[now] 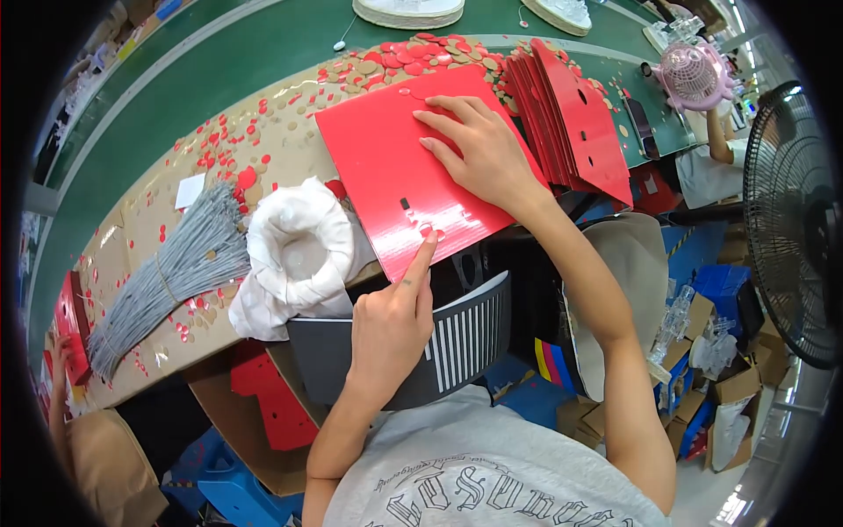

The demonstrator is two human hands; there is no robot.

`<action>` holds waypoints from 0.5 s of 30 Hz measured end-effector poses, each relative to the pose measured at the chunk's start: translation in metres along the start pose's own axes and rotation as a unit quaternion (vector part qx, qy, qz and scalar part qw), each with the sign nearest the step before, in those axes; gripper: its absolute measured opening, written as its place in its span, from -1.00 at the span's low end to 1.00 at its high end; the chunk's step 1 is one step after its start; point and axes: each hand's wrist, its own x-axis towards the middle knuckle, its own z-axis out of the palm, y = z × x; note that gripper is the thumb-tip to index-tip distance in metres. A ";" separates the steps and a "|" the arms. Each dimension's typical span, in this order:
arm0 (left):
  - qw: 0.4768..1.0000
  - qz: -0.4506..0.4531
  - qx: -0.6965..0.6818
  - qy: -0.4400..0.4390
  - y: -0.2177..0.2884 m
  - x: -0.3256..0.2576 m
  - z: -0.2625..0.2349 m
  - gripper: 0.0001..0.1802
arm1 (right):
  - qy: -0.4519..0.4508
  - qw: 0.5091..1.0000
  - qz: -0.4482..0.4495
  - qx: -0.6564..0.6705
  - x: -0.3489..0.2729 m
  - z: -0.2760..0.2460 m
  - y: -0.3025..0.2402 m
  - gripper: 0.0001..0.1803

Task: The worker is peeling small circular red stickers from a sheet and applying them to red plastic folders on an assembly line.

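Left hand: bare left hand (386, 321), index finger extended with its tip on the sheet beside a round cut mark near the close edge; other fingers curled, contents cannot be told.
Sheet: glossy red rectangular sheet (373, 167), lying flat at a slant on the table, near edge overhanging, beneath both hands.
Right hand: bare right hand (481, 158), fingers spread, palm down on the sheet's far half, well apart from the left.
Left of sheet: white cloth ring (263, 246); beyond it, bundle of thin grey strands (180, 272).
Right of sheet: leaning stack of red punched sheets (562, 123).
Beyond sheet: scattered red and tan discs (404, 57).
Far surface: long green tabletop (211, 61).
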 end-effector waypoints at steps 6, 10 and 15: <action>0.999 -0.030 0.008 -0.034 0.004 -0.001 -0.003 -0.31 | -0.007 0.999 -0.006 -0.036 0.002 -0.001 -0.001 -0.63; 0.998 -0.003 0.055 -0.018 0.002 -0.002 -0.003 -0.32 | -0.041 0.999 0.001 0.033 0.018 -0.010 0.008 -0.74; 0.995 -0.015 0.098 -0.019 0.005 -0.002 0.001 -0.30 | -0.005 0.999 0.021 0.028 0.019 0.004 -0.001 -0.72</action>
